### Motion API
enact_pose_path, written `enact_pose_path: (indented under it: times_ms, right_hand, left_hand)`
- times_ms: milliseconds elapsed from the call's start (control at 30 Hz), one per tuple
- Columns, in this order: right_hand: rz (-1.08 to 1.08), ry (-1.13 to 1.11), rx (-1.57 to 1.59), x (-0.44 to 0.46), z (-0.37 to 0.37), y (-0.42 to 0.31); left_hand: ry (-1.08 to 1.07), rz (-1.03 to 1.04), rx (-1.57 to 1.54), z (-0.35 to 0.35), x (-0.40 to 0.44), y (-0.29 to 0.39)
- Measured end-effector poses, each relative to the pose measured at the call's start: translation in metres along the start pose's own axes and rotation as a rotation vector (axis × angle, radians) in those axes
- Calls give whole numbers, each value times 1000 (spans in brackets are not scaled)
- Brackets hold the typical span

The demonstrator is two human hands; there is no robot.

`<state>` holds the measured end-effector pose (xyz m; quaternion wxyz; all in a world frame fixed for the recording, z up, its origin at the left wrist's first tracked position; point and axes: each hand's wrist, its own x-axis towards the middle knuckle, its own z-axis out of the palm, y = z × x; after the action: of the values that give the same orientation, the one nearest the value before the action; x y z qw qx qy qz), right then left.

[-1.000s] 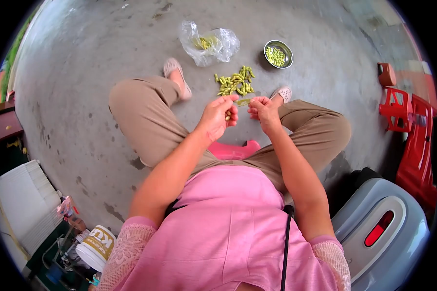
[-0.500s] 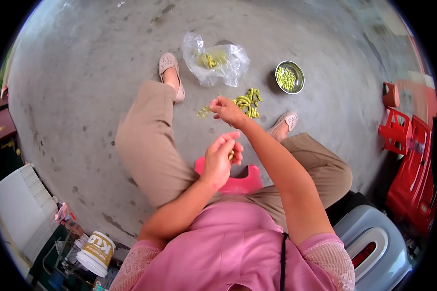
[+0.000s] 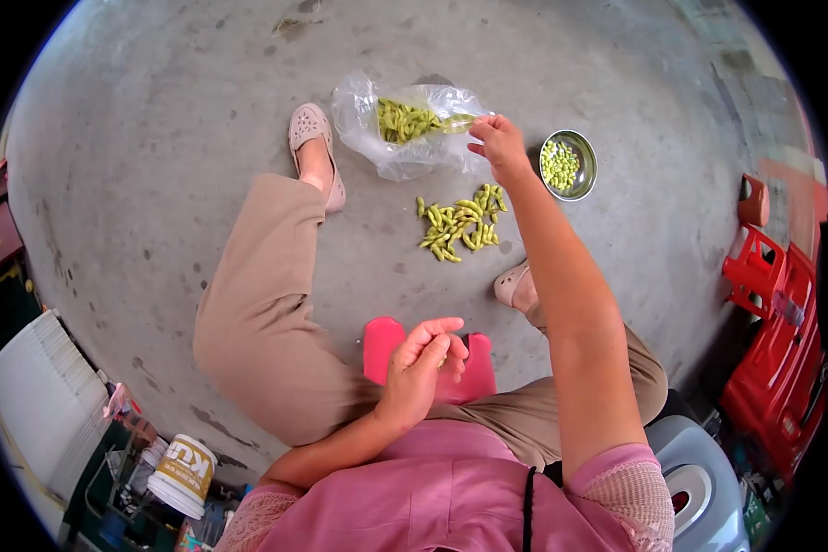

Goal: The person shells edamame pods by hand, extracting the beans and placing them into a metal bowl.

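Note:
My left hand [image 3: 418, 375] is loosely curled above the pink stool, with something small barely showing between its fingers. Stretched forward, my right hand [image 3: 499, 145] pinches a flattened green pod [image 3: 457, 122] at the right side of the clear plastic bag [image 3: 354, 124]. Green pods or shells [image 3: 403, 120] lie inside the bag. Between my feet is a loose pile of plump pods [image 3: 465, 223] on the floor. To the right of my right hand, a round metal bowl [image 3: 580, 189] holds shelled green beans [image 3: 558, 166].
A pink stool [image 3: 384, 345] stands between my legs. Red plastic stools [image 3: 756, 267] and a large red object [image 3: 782, 368] are at the right, with a grey-blue case [image 3: 699, 460] nearer me. A white bucket [image 3: 183, 476] stands at lower left.
My right hand has moved away from my left hand, forward to the bag, with the flattened pod. My left hand has drawn back toward my lap. The view has shifted.

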<state>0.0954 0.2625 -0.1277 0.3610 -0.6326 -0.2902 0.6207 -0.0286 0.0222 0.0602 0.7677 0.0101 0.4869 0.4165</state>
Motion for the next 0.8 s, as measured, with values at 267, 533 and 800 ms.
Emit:
enact_pose_path:
  times_ms: [267,533,800]
  right_hand:
    - [-18,-94,-91,-17,32,6]
    - [120,72,333,-68,-71,29]
    - [408,292,114,-118,-120,145]
  left_hand:
    - [13,11,-4,-2,1,-3]
    - [-14,-9,-65,-1,3,-15]
    - [12,-49,13,0,12,-29]
